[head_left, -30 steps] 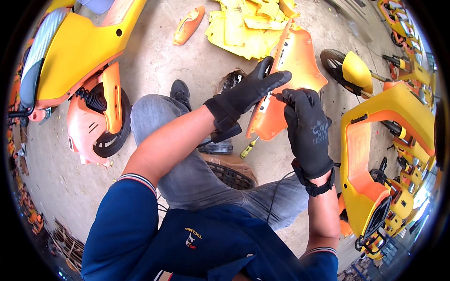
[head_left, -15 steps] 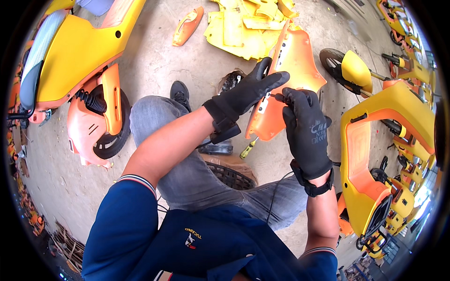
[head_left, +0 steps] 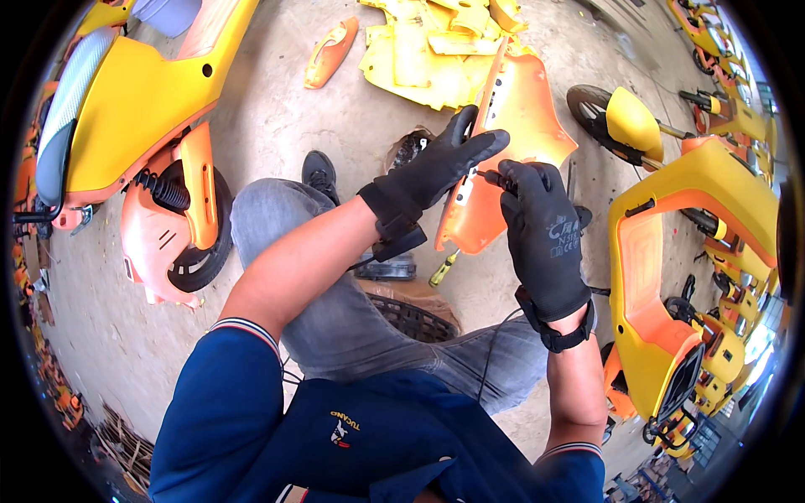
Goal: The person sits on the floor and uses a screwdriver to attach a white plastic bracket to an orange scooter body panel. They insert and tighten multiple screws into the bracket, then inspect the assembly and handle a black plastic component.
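An orange curved scooter body panel [head_left: 537, 101] is held up on its side in front of me, its pale clips showing along the left edge. My left hand [head_left: 444, 159], in a black glove, grips that edge; some of its fingers are hidden. In my right hand [head_left: 545, 226], also gloved in black, is a small dark screwdriver [head_left: 490, 177], mostly covered by the fingers. Its tip points left at the panel's clip edge; whether it touches, I cannot tell. Below the panel a yellow-handled screwdriver [head_left: 444, 268] lies on the floor.
Yellow panels [head_left: 419, 59] are piled beyond my hands, near a loose orange piece [head_left: 332, 53]. A yellow scooter [head_left: 142, 101] stands at left, a yellow-orange scooter frame [head_left: 637, 251] at right. A black crate [head_left: 411, 317] and a small hardware heap [head_left: 411, 149] sit near my legs.
The view has shifted slightly. Both hands keep their grips, and the dark screwdriver stays at the panel's left edge.
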Motion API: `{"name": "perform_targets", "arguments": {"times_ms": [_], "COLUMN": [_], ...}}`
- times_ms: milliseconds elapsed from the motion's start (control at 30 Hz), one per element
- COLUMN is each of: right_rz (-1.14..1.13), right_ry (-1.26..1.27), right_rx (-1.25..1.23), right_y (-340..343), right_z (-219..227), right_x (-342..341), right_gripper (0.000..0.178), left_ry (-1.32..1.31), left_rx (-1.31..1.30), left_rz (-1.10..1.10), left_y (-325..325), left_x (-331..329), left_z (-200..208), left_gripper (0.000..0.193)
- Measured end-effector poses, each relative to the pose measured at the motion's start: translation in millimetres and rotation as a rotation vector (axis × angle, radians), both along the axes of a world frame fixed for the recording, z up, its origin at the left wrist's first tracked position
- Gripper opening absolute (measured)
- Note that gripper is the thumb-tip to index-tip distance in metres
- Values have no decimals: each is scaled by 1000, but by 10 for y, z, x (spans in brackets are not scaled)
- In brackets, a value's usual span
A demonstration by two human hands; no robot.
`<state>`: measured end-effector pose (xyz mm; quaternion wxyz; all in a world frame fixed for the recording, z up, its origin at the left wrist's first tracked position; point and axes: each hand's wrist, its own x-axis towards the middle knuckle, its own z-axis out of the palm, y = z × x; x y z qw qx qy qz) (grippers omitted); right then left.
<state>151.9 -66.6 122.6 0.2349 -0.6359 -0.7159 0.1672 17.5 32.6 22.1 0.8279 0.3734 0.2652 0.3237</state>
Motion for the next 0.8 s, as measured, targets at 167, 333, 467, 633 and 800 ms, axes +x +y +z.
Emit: {"name": "perform_targets", "arguments": {"times_ms": [167,333,467,633,800], "right_rz": [-36,-122,-98,12,-45], "right_ry": [-77,-12,29,-30,-35], "right_rx": [6,-43,29,19,-9], "right_y": [-14,-26,4,5,-16], "right_z": [-73,-184,-179,-19,-99], "right_x": [33,10,-17,1,11], "right_gripper": [25,20,24,32,32], "left_ry": [-23,38,-8,-3,-9], "left_rx": [7,18,33,25,24], "left_rz": [-19,-31,3,-39,-32], "left_y": [0,-5,-10,8,-5], "left_x": [15,-28,-4,-18,-10], "left_z": [-16,107,54,47,36], "left_gripper": [76,74,74,75,75]}}
